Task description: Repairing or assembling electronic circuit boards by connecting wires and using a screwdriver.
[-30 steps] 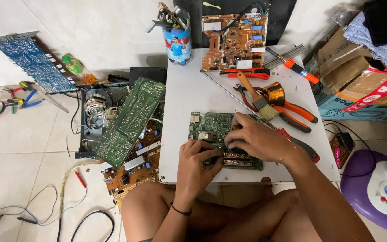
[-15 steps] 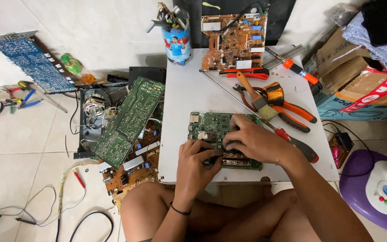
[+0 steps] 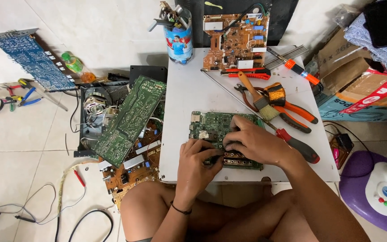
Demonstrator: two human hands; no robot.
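Note:
A small green circuit board (image 3: 211, 126) lies near the front edge of a low white table (image 3: 189, 94). My left hand (image 3: 197, 162) rests on the board's near left part with its fingers curled on the board. My right hand (image 3: 255, 142) lies over the board's right half, fingertips pressing at its middle. Whether a small tool sits between the fingers is hidden.
On the table stand a can of tools (image 3: 178, 36), a brown circuit board (image 3: 236, 41), a brush (image 3: 256, 95), orange pliers (image 3: 292, 112) and a red-handled screwdriver (image 3: 297, 145). Left on the floor lie green boards (image 3: 131, 118), a blue board (image 3: 30, 57) and cables (image 3: 45, 210). Cardboard boxes (image 3: 359, 85) stand right.

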